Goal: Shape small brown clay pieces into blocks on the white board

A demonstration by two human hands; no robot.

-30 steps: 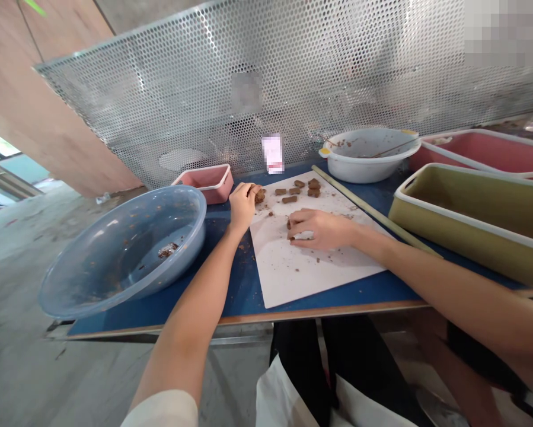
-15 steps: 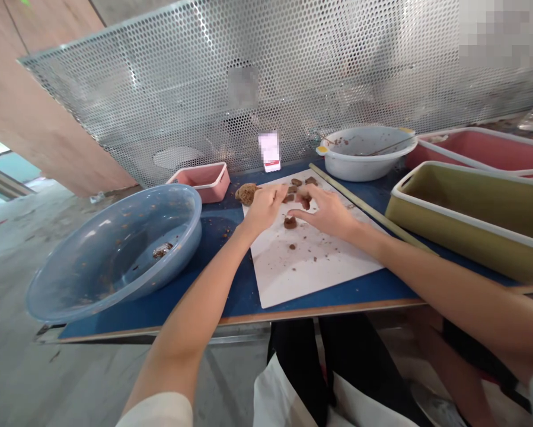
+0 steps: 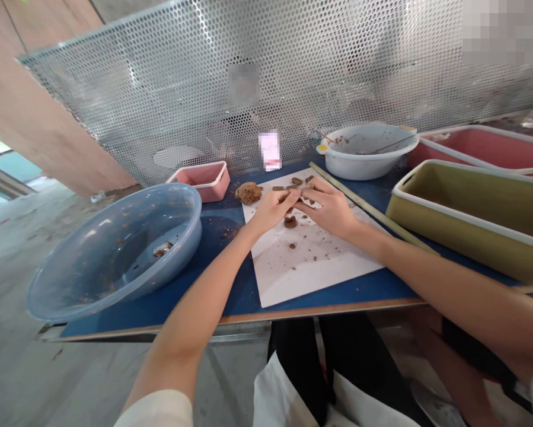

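Note:
My left hand (image 3: 275, 209) and my right hand (image 3: 329, 207) meet over the white board (image 3: 275, 279), fingertips touching. Both have their fingers drawn together. A bit of brown shows beneath the fingertips, but what they hold is mostly hidden. Just below lies a small brown, clay-like piece with a notched top (image 3: 290, 222), and nearer to me a smaller crumb (image 3: 292, 245). Behind the fingers several brown pieces (image 3: 296, 181) rest on the board, partly covered by my hands. A rough brown lump (image 3: 248, 193) sits at the board's far left corner.
On the left stands a large blue basin (image 3: 115, 249), with a small pink box (image 3: 208, 184) behind it. A pale stick (image 3: 364, 201) lies along the board's right side. Beyond are a white basin (image 3: 364, 166), a green trough (image 3: 462, 219) and a phone (image 3: 270, 151) against the perforated screen.
My hands, apart before, have come together at the fingertips. The left moved slightly right and down, uncovering more of the rough lump; the right hand's fingers have closed in.

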